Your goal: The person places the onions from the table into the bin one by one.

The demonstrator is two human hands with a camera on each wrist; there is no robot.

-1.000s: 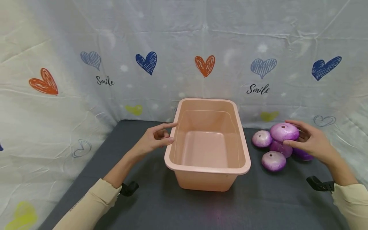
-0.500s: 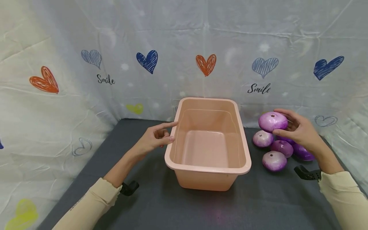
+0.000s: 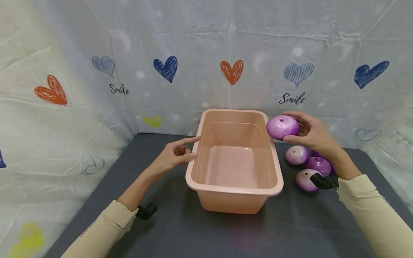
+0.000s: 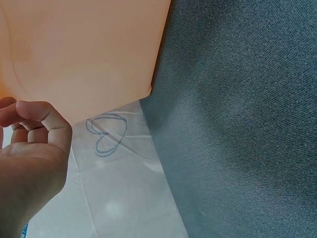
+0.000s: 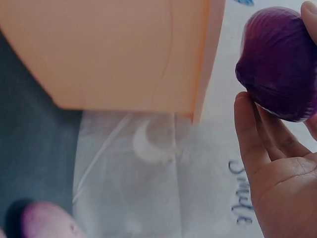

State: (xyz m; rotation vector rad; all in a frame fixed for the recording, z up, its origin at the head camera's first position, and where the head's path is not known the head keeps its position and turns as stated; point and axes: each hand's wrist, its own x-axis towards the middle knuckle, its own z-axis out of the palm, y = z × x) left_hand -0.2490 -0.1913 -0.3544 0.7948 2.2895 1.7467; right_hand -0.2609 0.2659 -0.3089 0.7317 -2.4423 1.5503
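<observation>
Right hand (image 3: 311,130): clamped on one squat, glossy purple onion-like bulb (image 3: 281,129), thumb at the near side, fingers at the far side. Bulb is held up off the dark grey, cloth-covered table (image 3: 180,234); in the head view it overlaps the far right part of the rim of a peach-coloured, rectangular plastic tub (image 3: 232,203). Right wrist view shows a gap between bulb and rim (the bulb's darker, ridged side faces that camera).

Left hand (image 3: 175,154): forefinger and thumb apart, tips at the tub's left rim, other fingers bent inward. Cannot tell whether the tips press.

Tub stands upright on the table. To its right, close together: a pale lilac bulb (image 3: 296,155), a deeper purple bulb (image 3: 318,165), and a second pale bulb (image 3: 304,180), partly covered by the black wrist band (image 3: 323,181). Behind: whitish curtain (image 3: 200,39) printed with hearts and "Smile".
</observation>
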